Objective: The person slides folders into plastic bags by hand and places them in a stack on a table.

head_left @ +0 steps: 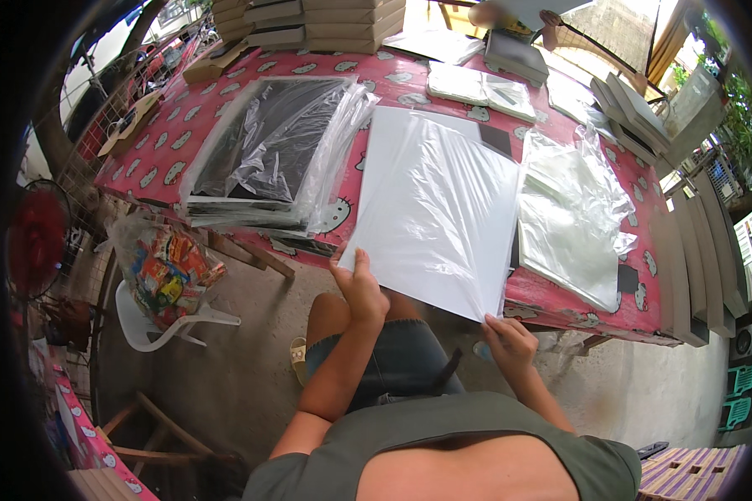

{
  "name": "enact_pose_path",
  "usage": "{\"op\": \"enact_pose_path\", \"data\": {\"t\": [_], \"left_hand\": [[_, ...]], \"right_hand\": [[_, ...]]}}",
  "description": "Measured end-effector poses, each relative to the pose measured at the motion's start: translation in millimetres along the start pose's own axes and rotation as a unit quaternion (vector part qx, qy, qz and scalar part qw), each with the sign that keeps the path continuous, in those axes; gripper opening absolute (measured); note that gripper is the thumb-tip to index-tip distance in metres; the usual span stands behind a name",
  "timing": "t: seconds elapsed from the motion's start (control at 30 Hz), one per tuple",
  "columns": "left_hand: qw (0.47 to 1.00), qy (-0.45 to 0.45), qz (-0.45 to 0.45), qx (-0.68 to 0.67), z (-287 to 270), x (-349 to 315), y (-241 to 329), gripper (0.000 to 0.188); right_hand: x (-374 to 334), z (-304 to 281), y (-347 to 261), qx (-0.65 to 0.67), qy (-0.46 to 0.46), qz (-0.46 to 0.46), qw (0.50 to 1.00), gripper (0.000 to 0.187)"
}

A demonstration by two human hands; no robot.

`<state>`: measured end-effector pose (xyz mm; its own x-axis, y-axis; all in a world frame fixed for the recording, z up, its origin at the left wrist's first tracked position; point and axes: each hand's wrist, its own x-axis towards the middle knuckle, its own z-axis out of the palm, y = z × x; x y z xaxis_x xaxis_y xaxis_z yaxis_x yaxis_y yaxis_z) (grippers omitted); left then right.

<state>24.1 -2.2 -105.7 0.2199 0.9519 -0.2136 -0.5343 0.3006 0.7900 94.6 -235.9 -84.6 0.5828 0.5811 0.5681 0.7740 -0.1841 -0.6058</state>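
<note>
A white sheet or board (363, 234) lies tilted over the near table edge, with a clear plastic sleeve (443, 192) covering most of it. My left hand (361, 285) grips the board's near left corner, thumb on top. At the near right corner, my right hand (510, 341) pinches the sleeve's edge between thumb and fingers. Left of the board sits a stack of dark sheets in clear plastic (267, 150). On its right is a pile of clear plastic sleeves (568, 217). A dark sheet (495, 138) peeks out behind the board.
The table has a pink cat-print cover (163, 163). Stacked grey-brown boxes (351, 25) stand at the back, more boxes (689, 259) at the right. A person's hand (550, 21) shows across the table. Left are a white chair (142, 321) bearing a bag of packets (171, 271), and a fan (38, 238).
</note>
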Motion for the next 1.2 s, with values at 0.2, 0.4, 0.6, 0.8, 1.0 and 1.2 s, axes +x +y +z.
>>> {"op": "enact_pose_path", "data": {"t": [0.2,0.4,0.6,0.8,1.0,1.2], "left_hand": [[0.882,0.005,0.311,0.355,-6,3,8,0.031],[0.968,-0.073,0.183,0.153,7,-7,46,0.036],[0.927,0.177,0.275,0.184,-13,36,147,0.044],[0.92,0.177,0.333,0.108,-83,200,202,0.047],[0.877,0.259,0.267,0.303,-111,254,205,0.056],[0.805,0.281,0.352,0.386,-29,138,213,0.062]], "right_hand": [[12,0,0,0.002,0.043,0.015,0.999,0.02],[7,8,-8,0.062,0.067,-0.009,0.996,0.02],[52,47,-42,0.174,-0.093,-0.071,0.978,0.04],[127,-25,69,-0.113,0.118,-0.056,0.985,0.052],[160,-86,156,-0.4,0.063,0.129,0.905,0.057],[202,-118,197,-0.498,0.055,0.146,0.853,0.025]]}}
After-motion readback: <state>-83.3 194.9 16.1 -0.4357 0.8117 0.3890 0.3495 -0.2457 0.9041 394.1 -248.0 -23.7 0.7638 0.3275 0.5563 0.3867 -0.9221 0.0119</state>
